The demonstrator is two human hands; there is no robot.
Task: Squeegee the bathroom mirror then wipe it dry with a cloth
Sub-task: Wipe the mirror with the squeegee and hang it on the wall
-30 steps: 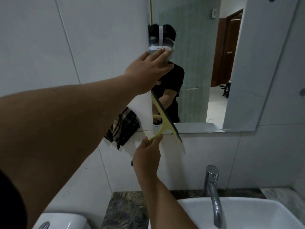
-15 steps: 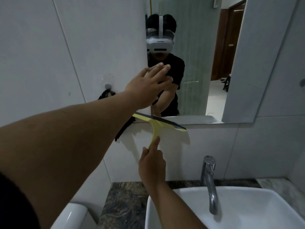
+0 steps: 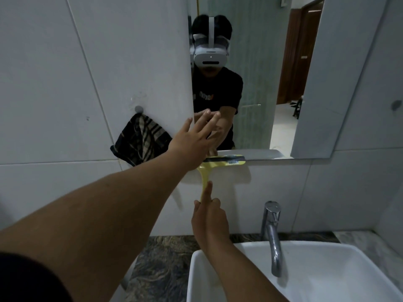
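Observation:
The wall mirror [image 3: 283, 62] hangs above the sink. A yellow squeegee [image 3: 220, 163] lies with its blade level along the mirror's bottom edge at the lower left corner. My right hand [image 3: 209, 216] grips its handle from below, index finger stretched up along it. My left hand [image 3: 196, 138] reaches forward with straight fingers, its fingertips at the mirror's lower left corner just above the blade. A dark striped cloth [image 3: 141, 141] hangs from a wall hook left of the mirror.
A white basin [image 3: 327, 275] with a chrome tap [image 3: 272, 232] sits below the mirror, on a dark marbled counter [image 3: 161, 264]. White tiled wall [image 3: 65, 73] fills the left. The mirror reflects a person and a doorway.
The squeegee turned from tilted to level and came down to the mirror's bottom edge. My left hand dropped from the upper mirror to its lower left corner, uncovering the hanging cloth.

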